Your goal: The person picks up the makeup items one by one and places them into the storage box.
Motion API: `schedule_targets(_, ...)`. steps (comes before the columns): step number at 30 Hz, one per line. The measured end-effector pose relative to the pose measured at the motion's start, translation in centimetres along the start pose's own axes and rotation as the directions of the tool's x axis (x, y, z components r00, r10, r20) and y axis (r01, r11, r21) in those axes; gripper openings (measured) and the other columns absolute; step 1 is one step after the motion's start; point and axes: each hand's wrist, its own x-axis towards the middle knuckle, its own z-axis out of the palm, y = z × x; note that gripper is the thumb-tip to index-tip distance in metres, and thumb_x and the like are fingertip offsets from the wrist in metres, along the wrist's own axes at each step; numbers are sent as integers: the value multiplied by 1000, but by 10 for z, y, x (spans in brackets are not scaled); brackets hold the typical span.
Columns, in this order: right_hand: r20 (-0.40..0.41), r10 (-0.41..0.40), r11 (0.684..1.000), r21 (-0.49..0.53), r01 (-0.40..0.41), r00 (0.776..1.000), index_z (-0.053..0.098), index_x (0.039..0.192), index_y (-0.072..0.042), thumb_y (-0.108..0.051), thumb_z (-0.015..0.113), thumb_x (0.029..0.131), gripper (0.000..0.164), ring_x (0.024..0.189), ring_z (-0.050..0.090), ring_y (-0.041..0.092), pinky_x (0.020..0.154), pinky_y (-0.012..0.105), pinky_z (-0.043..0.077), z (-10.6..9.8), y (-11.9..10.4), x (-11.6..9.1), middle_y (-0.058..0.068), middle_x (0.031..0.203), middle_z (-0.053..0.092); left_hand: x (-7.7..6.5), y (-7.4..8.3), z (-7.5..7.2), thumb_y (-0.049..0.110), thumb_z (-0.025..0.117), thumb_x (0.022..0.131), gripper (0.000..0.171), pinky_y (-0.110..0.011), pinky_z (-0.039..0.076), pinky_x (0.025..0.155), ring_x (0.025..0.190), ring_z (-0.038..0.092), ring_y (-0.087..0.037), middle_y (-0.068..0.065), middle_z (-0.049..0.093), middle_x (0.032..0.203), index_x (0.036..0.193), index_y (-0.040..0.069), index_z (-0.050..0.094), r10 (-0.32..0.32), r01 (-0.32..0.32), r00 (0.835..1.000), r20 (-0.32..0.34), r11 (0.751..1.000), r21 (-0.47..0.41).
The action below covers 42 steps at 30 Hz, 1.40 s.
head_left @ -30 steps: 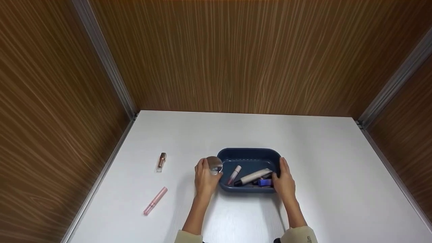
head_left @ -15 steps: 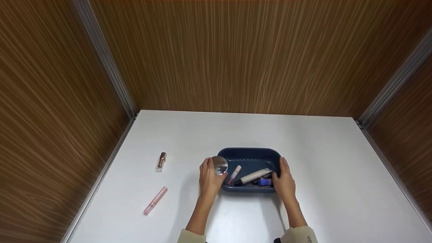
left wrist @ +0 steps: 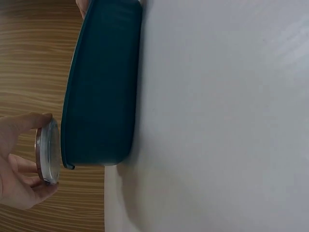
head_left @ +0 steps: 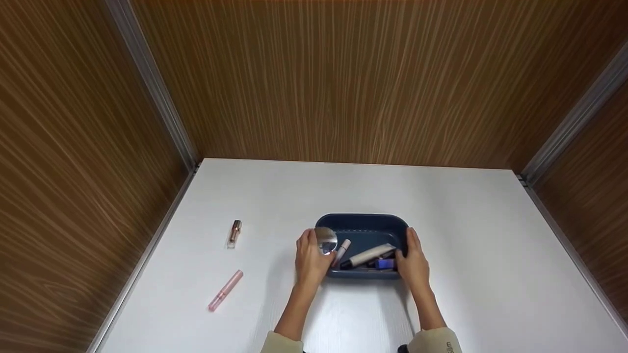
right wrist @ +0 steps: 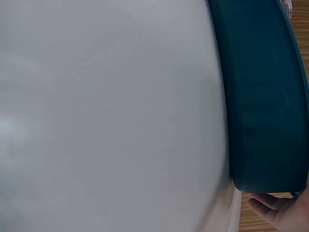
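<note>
A person's left hand (head_left: 311, 261) pinches a mirrored disc (head_left: 326, 240) above the left end of a part-filled blue tray (head_left: 360, 222), its right end gripped by the right hand (head_left: 414, 263), a white tube (head_left: 370, 255) and other cosmetics inside, a pink tube (head_left: 225, 290) and gold-capped vial (head_left: 234, 234) left out on the worktop (head_left: 490, 269).

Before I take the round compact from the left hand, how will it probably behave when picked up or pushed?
The round compact is likely stiff, since it shows a flat disc shape between the thumb and fingers of the left hand. Its smooth, shiny face may be slippery, so gripping the edge seems safer. Stood on its circular rim, it could roll.
</note>
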Motion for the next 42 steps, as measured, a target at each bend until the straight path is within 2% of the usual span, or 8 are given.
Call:
schedule_targets(11,1,-3,1000,-3,3,1000,26,142,5,-2,54,85,64,120,37,42,82,54,39,-1,-1,-1,20,146,23,-5,5,4,23,84,61,76,-39,42,89,110,46,-34,-20,50,117,121,-12,51,16,-16,1000,-18,1000,-15)
schedule_targets(19,-1,-1,1000,4,1,1000,25,142,4,-3,54,86,64,119,39,42,73,51,41,0,-1,-1,21,146,23,-6,9,8,23,85,61,77,-38,41,89,109,47,-34,-21,50,118,119,-13,52,46,-46,999,-19,999,-17)
schedule_targets(29,-8,-7,1000,10,7,1000,26,141,5,-3,54,85,63,123,34,41,84,53,38,0,0,-1,20,146,24,-9,17,12,22,85,61,77,-36,41,91,111,46,-32,-18,50,121,121,-12,51,20,-20,999,36,1000,-19)
schedule_targets(36,-9,-2,1000,16,2,1000,26,142,4,-3,54,85,64,122,36,41,82,53,39,0,1,-1,20,146,24,-11,22,16,23,84,61,76,-36,40,90,110,46,-33,-19,50,120,120,-12,52,40,-40,998,51,999,0)
schedule_targets(42,0,7,1000,14,-7,1000,25,142,4,-3,53,86,64,125,32,39,85,53,37,0,1,-1,20,146,23,-14,25,19,25,84,60,77,-36,39,92,109,47,-33,-18,51,119,120,-11,52,67,-68,996,51,998,19)
